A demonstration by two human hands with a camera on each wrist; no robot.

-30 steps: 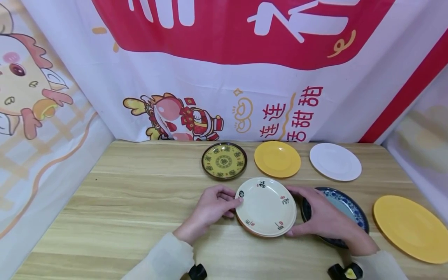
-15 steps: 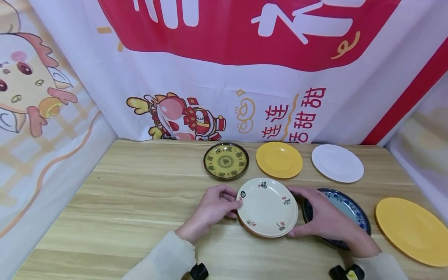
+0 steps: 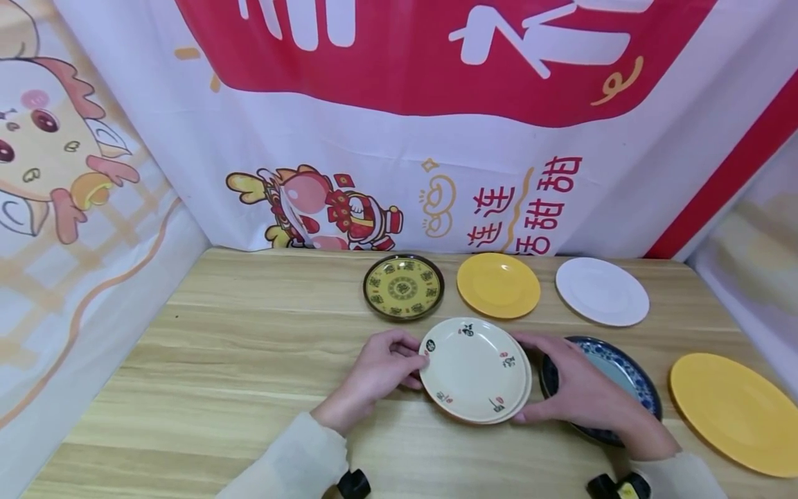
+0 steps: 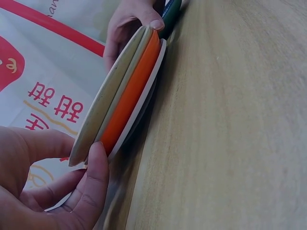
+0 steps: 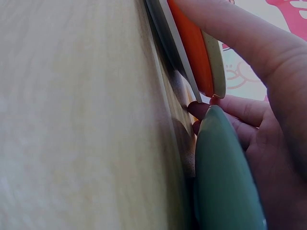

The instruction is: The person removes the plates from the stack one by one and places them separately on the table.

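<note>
A cream plate (image 3: 472,374) with small black and red drawings tops a stack of plates in the middle of the table. Below it, the left wrist view shows an orange plate (image 4: 125,103) and a pale plate (image 4: 152,79), with something darker underneath. My left hand (image 3: 385,364) pinches the cream plate's left rim between thumb and fingers. My right hand (image 3: 576,388) holds the right side of the stack, thumb near the front, fingers at the back. Partly hidden under that hand lies a blue-patterned plate (image 3: 642,388), whose green underside shows in the right wrist view.
Along the back stand a dark-rimmed olive plate (image 3: 403,287), a small yellow plate (image 3: 499,285) and a white plate (image 3: 602,292). A larger yellow plate (image 3: 738,416) lies at the right. Printed cloth (image 3: 399,166) hangs behind the wooden table (image 3: 249,360).
The top cream plate has shifted slightly left on the stack, baring a strip of the rim beneath it at the right. Both hands stay nearly in place; the head view drifted a little.
</note>
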